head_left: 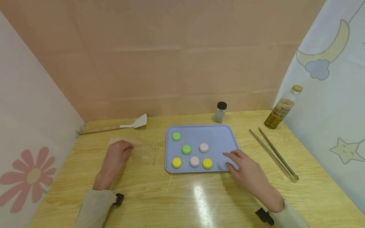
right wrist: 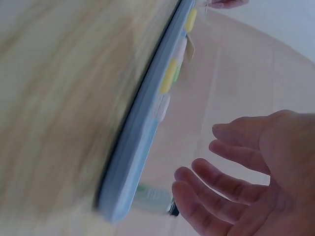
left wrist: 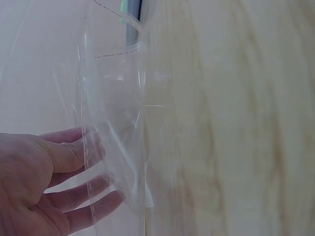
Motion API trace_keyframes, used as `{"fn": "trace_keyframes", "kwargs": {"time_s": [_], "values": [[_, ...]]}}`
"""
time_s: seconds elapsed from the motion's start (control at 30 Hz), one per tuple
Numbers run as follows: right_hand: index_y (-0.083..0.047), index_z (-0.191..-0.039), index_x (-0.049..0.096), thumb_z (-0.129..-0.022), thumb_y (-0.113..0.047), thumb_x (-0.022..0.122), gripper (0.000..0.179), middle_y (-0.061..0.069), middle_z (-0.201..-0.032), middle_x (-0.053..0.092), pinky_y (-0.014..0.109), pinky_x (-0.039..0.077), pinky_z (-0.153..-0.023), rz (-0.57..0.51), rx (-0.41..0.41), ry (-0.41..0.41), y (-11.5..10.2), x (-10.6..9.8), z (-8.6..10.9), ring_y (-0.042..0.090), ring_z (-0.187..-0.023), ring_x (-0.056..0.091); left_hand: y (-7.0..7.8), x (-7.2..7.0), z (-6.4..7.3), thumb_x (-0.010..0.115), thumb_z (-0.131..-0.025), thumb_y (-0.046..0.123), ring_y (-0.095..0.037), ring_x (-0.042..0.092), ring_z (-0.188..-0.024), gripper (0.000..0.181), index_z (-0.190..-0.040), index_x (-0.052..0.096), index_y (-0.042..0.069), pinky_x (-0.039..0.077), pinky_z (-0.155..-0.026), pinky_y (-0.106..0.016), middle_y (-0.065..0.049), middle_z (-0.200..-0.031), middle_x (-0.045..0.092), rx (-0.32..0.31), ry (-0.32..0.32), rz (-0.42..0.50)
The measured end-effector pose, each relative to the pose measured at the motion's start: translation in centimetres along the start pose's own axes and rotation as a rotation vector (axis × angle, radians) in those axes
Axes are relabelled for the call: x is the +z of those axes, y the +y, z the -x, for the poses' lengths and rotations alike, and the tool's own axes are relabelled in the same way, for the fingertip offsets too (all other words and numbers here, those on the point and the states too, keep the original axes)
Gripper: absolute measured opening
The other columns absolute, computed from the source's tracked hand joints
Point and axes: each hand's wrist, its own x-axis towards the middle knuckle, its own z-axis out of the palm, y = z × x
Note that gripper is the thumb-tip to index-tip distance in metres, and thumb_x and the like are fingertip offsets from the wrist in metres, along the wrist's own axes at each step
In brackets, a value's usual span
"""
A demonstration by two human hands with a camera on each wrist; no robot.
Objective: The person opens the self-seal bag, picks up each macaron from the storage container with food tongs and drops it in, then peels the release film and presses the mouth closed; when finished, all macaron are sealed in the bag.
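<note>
My left hand (head_left: pixel 115 153) pinches the edge of a clear plastic bag (head_left: pixel 145 152) between thumb and forefinger. In the left wrist view the see-through bag (left wrist: pixel 115 88) stands with its mouth spread, the printed rim facing the tray. Over the right edge of a blue tray (head_left: pixel 211 133) hovers my right hand (head_left: pixel 251 172), fingers loosely bent and holding nothing. Several macarons lie on the tray: two green, one at the back left (head_left: pixel 176 136); two pink, one near the middle (head_left: pixel 203 147); and two yellow, one nearest the right hand (head_left: pixel 207 163).
A spatula (head_left: pixel 114 128) with a wooden handle lies at the back left. Behind the tray stands a small black-capped jar (head_left: pixel 220 112). Metal tongs (head_left: pixel 275 155) lie on the right, below a gold-capped bottle of amber liquid (head_left: pixel 282 109). Walls border the wooden table (head_left: pixel 154 196).
</note>
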Motion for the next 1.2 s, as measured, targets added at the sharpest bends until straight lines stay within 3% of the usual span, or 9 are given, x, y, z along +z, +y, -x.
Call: {"fn": "trace_keyframes", "kwargs": {"time_s": [0.37, 0.5, 0.67, 0.9, 1.2], "values": [[-0.004, -0.117, 0.072, -0.078, 0.001, 0.083, 0.041, 0.011, -0.104, 0.064, 0.025, 0.045, -0.048, 0.052, 0.203, 0.057, 5.0, -3.4, 5.9, 0.004, -0.059, 0.051, 0.0, 0.1, 0.1, 0.071, -0.089, -0.009, -0.036, 0.070, -0.089, 0.012, -0.096, 0.077, -0.004, 0.058, -0.077, -0.049, -0.017, -0.097, 0.072, 0.005, -0.009, 0.000], [0.000, -0.116, 0.071, -0.079, 0.003, 0.082, 0.039, 0.019, -0.105, 0.064, 0.028, 0.046, -0.046, 0.072, 0.293, 0.053, 6.6, -4.9, 7.7, 0.014, -0.057, 0.057, -0.1, 0.2, 0.1, 0.071, -0.088, -0.009, -0.036, 0.070, -0.088, 0.011, -0.096, 0.077, -0.004, 0.059, -0.076, -0.049, -0.017, -0.096, 0.072, 0.008, -0.006, -0.001], [0.002, -0.119, 0.068, -0.085, -0.002, 0.078, 0.037, 0.025, -0.106, 0.062, 0.033, 0.046, -0.048, 0.110, 0.418, -0.012, 8.2, -6.9, 9.3, 0.035, -0.069, 0.064, -0.1, 0.3, 0.1, 0.071, -0.088, -0.009, -0.035, 0.069, -0.086, 0.011, -0.095, 0.077, -0.004, 0.058, -0.075, -0.049, -0.017, -0.095, 0.072, 0.011, -0.001, 0.000], [0.012, -0.130, 0.055, -0.098, -0.022, 0.070, 0.049, 0.039, -0.114, 0.054, 0.056, 0.050, -0.060, 0.133, 0.578, -0.161, 10.7, -8.8, 10.3, 0.051, -0.089, 0.061, 0.0, 0.3, 0.1, 0.071, -0.089, -0.007, -0.034, 0.069, -0.088, 0.011, -0.098, 0.077, -0.004, 0.059, -0.075, -0.047, -0.017, -0.097, 0.072, 0.008, -0.025, 0.018], [0.021, -0.133, 0.045, -0.101, -0.034, 0.064, 0.066, 0.047, -0.112, 0.053, 0.060, 0.050, -0.067, 0.060, 0.609, -0.316, 13.8, -8.5, 10.6, 0.055, -0.092, 0.060, 0.3, 0.2, 0.2, 0.070, -0.092, -0.006, -0.033, 0.069, -0.090, 0.011, -0.101, 0.076, -0.004, 0.059, -0.076, -0.046, -0.016, -0.100, 0.072, -0.023, -0.052, 0.057]]}}
